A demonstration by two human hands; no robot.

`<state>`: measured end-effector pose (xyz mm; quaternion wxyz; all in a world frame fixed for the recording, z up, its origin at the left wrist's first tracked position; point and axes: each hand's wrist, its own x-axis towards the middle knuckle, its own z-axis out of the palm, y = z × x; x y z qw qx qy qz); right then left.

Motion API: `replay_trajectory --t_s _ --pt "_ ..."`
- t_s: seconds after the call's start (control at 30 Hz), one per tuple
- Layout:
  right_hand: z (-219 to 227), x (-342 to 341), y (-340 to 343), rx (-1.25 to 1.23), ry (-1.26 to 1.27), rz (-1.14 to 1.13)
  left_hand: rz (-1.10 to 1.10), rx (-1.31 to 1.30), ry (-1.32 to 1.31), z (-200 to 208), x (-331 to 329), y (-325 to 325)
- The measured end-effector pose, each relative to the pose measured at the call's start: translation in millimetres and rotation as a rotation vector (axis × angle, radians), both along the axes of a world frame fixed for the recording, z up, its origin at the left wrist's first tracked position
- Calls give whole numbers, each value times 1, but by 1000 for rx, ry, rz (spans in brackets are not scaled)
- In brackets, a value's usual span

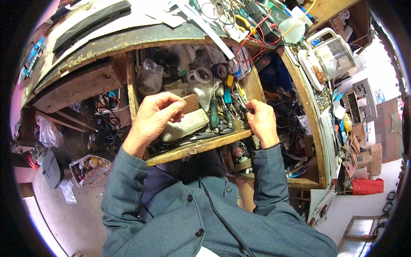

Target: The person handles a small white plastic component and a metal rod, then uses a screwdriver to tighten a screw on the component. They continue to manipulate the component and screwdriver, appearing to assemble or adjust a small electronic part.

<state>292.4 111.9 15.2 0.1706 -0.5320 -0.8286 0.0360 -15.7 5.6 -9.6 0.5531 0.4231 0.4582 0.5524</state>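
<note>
Over a cluttered, open wooden drawer (201, 148), two bare hands in dark grey-blue sleeves. At left, the left hand (157, 115), back upward, fingers loosely curled and thumb near the fingertips; impossible to tell whether pinching anything small. Just beside those fingertips, a reddish-brown block (191, 104) and, nearer the drawer's front board, a pale, worn oblong block (186, 124), lying aslant. At right, the right hand (262, 121), fingers bent, thumb and forefinger close together beside thin metal tools; cannot tell whether gripping one. Between the hands, a green-handled screwdriver (214, 113), among other tools. Farther back in the drawer, a pale tape roll (203, 75), a dark tape roll (220, 71) and a crumpled clear plastic bag (151, 78). On the benchtop beyond, tangled red wires (257, 39); to the right, a clear plastic container (335, 56).
</note>
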Motion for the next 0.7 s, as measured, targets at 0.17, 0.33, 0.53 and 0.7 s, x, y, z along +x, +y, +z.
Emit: replay_trajectory --t_s 0.17,0.33,0.53,0.7 --pt "-3 -2 2 30 4 -61 -2 8 -3 3 0 -1" --pt "6 -8 -2 21 -57 -26 -1 9 1 1 0 0" --pt "7 -9 6 54 -208 98 7 22 -5 0 -1 1" --pt "10 -18 15 92 -297 223 11 -4 -25 1 -1 1"
